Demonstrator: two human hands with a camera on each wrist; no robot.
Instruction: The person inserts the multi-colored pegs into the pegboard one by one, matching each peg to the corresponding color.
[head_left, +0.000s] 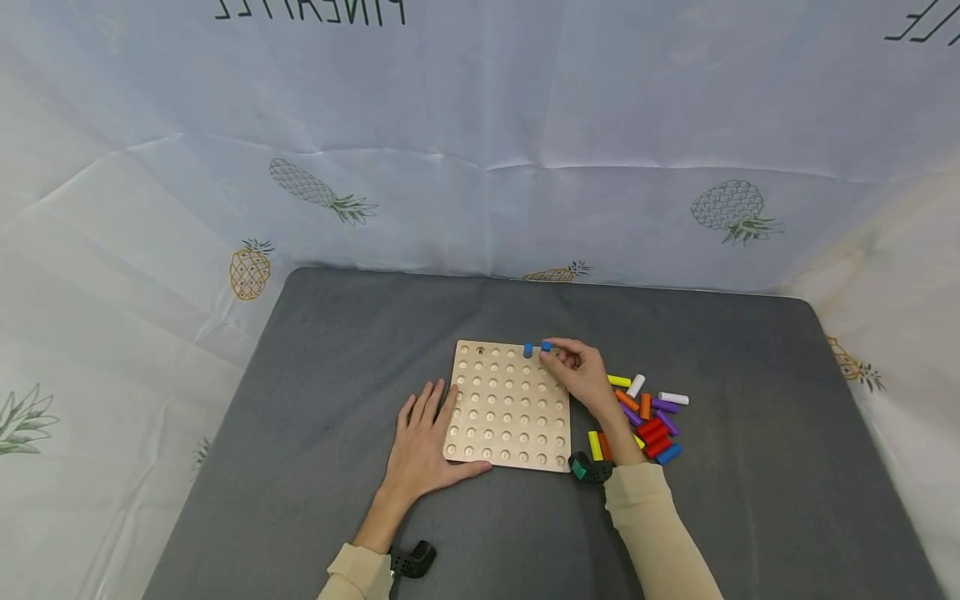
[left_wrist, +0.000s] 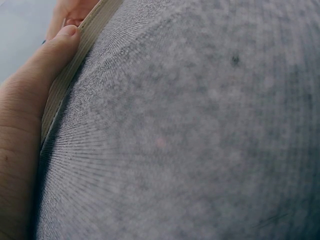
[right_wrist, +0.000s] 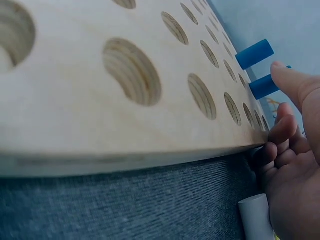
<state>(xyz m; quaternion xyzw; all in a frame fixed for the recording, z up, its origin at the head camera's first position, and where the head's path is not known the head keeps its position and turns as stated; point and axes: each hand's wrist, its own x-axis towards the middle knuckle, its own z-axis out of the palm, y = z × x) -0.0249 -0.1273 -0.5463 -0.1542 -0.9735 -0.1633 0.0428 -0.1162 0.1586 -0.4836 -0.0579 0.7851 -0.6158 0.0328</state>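
Note:
A square wooden pegboard (head_left: 498, 423) with rows of round holes lies on the grey cloth. One blue peg (head_left: 528, 350) stands upright in its far row. Just right of it, at the far right corner, my right hand (head_left: 579, 373) pinches a second blue peg (head_left: 546, 346) between thumb and index finger. In the right wrist view this held peg (right_wrist: 263, 88) is upright at the board, its lower end at a hole. My left hand (head_left: 426, 450) rests against the board's left side with fingers extended, and the thumb (left_wrist: 57, 55) lies along the near edge.
Right of the board lies a loose pile of pegs, among them red pegs (head_left: 651, 429), purple, orange, yellow and white ones, and a blue peg (head_left: 668, 454). My right forearm partly covers the pile. A pineapple-print curtain (head_left: 487, 208) hangs behind the table (head_left: 360, 333).

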